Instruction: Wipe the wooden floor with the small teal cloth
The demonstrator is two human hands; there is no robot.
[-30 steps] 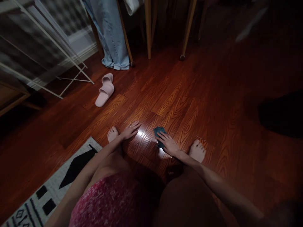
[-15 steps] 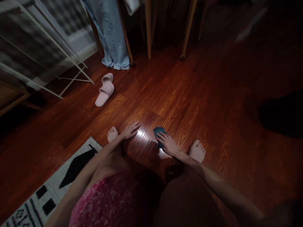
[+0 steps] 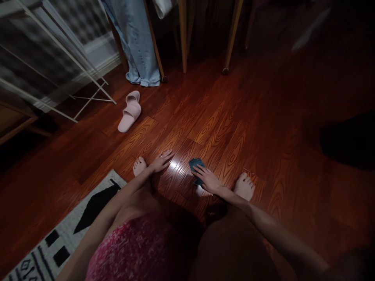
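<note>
My right hand [image 3: 207, 179] lies on a dark teal cloth [image 3: 197, 166], with its fingers spread over the cloth and pressing it to the wooden floor [image 3: 216, 113]. The cloth's far edge and left side show beyond the fingertips; the rest is under the hand. My left hand [image 3: 161, 161] rests flat on the floor beside my left foot [image 3: 140, 166], fingers stretched out and holding nothing. A ring shows on one of its fingers. Between both hands, a bright light reflection falls on the glossy boards.
Pink slippers [image 3: 129, 113] lie ahead on the left. Behind them hang light blue jeans [image 3: 140, 47] among wooden furniture legs [image 3: 183, 39]. A white metal rack [image 3: 88, 70] stands at far left. A patterned rug [image 3: 67, 226] is near my left side, and a dark object [image 3: 348, 140] at right.
My right hand and the cloth under it have shifted slightly to the left. The left hand has stayed in place.
</note>
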